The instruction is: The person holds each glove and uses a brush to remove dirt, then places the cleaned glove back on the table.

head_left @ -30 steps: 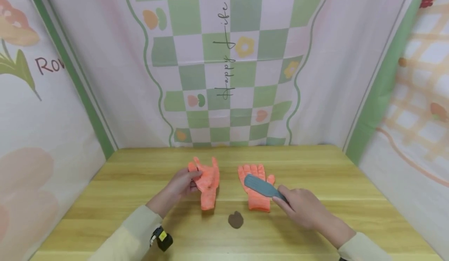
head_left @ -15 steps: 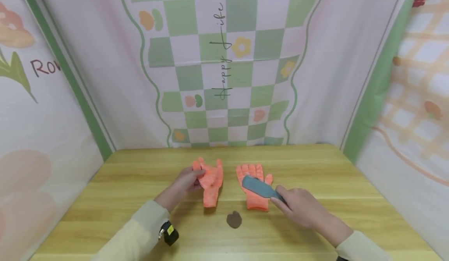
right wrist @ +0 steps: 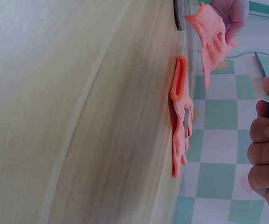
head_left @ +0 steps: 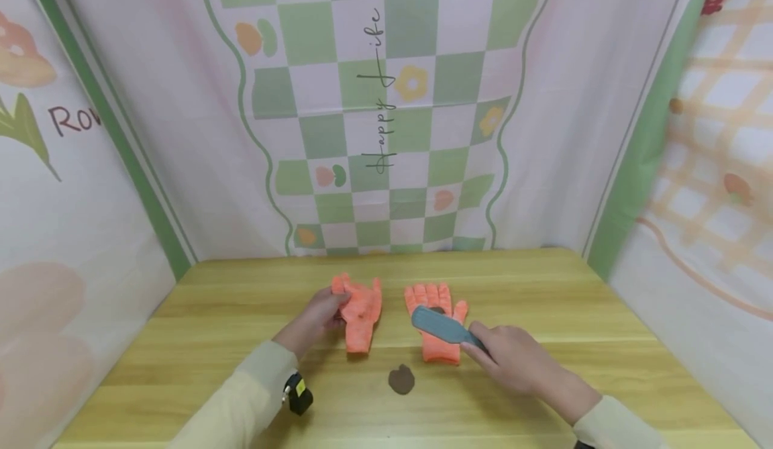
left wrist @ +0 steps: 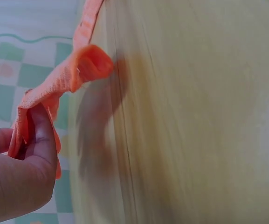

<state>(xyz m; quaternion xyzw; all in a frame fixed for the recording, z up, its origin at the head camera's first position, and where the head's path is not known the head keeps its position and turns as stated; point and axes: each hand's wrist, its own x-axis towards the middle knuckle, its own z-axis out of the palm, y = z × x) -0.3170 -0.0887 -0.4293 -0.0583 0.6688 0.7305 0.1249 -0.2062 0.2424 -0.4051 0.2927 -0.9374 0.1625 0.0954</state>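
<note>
In the head view, my left hand [head_left: 325, 311] pinches an orange knitted glove [head_left: 360, 321] by its side, thumb on the front. The left wrist view shows its open cuff [left wrist: 94, 63] raised above the table, with the fingers partly tucked inside a fold. My right hand [head_left: 513, 362] grips a flat grey-blue spatula [head_left: 443, 326] by its handle. Its blade hangs over a second orange glove [head_left: 442, 352], which lies flat, fingers pointing away. A dark brown patch [head_left: 437, 310] shows on that glove's palm, partly hidden by the blade in the head view.
A flat brown lump [head_left: 401, 380] lies on the wooden table [head_left: 531, 288], nearer than the gloves. A checked curtain [head_left: 410, 133] hangs behind the table's back edge, and more curtains flank both sides.
My left hand has moved a little to the right with its glove, which has turned slightly. The spatula has shifted slightly against the flat glove, so the brown patch now shows beyond the blade.
</note>
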